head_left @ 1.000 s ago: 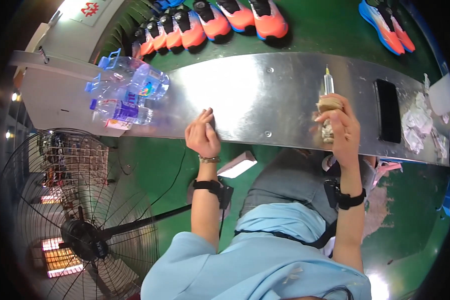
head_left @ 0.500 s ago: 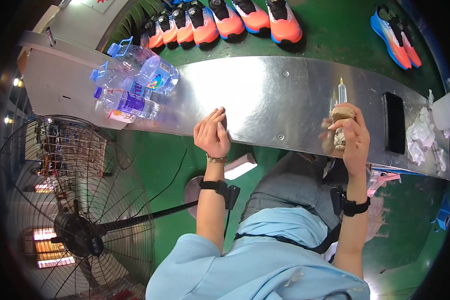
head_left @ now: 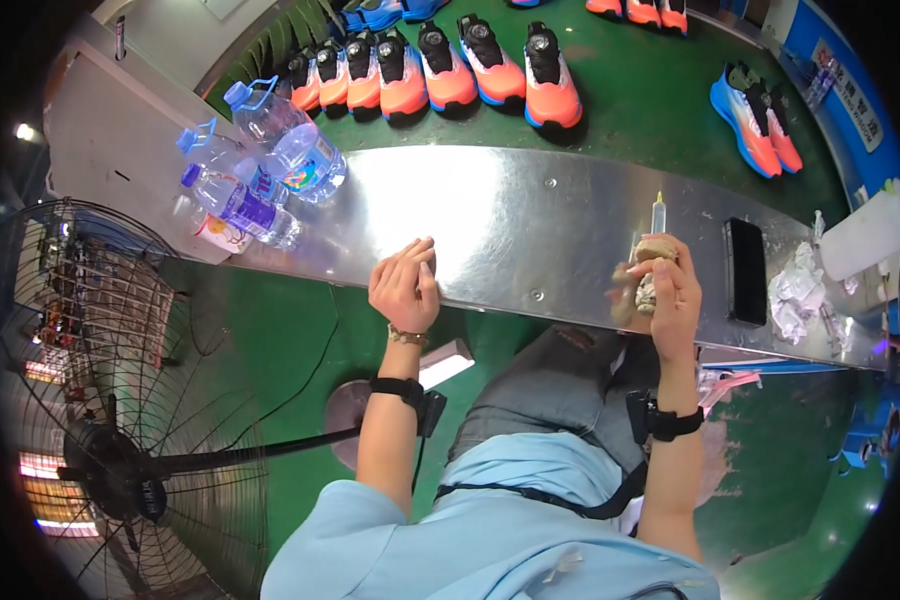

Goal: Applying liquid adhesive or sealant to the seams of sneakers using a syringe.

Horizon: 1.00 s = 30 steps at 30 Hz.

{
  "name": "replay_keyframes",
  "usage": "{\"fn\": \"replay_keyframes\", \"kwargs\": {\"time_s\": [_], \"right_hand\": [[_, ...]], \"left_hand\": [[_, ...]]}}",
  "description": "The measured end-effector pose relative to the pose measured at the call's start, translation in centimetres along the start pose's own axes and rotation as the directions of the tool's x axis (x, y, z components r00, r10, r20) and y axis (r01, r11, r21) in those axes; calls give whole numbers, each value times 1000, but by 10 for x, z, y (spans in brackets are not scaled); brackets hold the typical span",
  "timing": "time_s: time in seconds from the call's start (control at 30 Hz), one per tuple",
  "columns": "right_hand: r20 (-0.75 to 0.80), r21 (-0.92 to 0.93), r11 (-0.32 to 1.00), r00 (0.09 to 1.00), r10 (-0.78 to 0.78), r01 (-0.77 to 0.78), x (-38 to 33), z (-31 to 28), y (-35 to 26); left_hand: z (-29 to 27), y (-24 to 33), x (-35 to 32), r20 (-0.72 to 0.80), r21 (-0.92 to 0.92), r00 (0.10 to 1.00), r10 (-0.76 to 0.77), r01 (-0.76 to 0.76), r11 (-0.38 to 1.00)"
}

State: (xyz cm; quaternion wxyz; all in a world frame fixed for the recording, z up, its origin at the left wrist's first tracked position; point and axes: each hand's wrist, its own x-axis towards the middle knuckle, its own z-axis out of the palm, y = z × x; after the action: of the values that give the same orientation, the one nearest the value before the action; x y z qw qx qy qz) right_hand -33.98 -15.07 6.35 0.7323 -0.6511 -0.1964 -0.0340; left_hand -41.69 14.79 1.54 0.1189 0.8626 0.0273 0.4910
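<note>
My left hand [head_left: 405,285] rests on the near edge of the shiny metal bench [head_left: 510,225], fingers loosely together, holding nothing. My right hand [head_left: 670,295] grips a crumpled brownish rag [head_left: 645,275] together with a small syringe-like applicator [head_left: 657,213] whose tip points up over the bench. Both wrists wear black bands.
Several plastic water bottles [head_left: 270,165] lie at the bench's left end. A black phone [head_left: 745,270] and crumpled white tissue [head_left: 798,290] sit at the right. Orange and blue sneakers [head_left: 450,65] line a green belt behind. A large fan [head_left: 110,420] stands at lower left.
The view has shifted so the bench and bottles sit lower and closer. My right hand has lowered slightly with the rag and applicator. My left hand stays on the bench edge.
</note>
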Motion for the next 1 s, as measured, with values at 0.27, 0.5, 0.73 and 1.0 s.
{"fn": "replay_keyframes", "kwargs": {"time_s": [0.27,0.5,0.73,1.0], "right_hand": [[-2,-165,983,997,-80,78,8,4,11],[30,-161,983,996,-89,92,10,7,4],[114,-116,993,993,11,2,3,0,-1],[92,-122,993,996,9,3,4,17,-6]], "left_hand": [[-5,-2,11,-38,16,999,-32,33,999],[-3,-10,8,-24,6,999,26,-26,1000],[0,-4,6,-22,-127,1000,-10,7,992],[-10,-18,7,-65,-121,998,25,-32,992]]}}
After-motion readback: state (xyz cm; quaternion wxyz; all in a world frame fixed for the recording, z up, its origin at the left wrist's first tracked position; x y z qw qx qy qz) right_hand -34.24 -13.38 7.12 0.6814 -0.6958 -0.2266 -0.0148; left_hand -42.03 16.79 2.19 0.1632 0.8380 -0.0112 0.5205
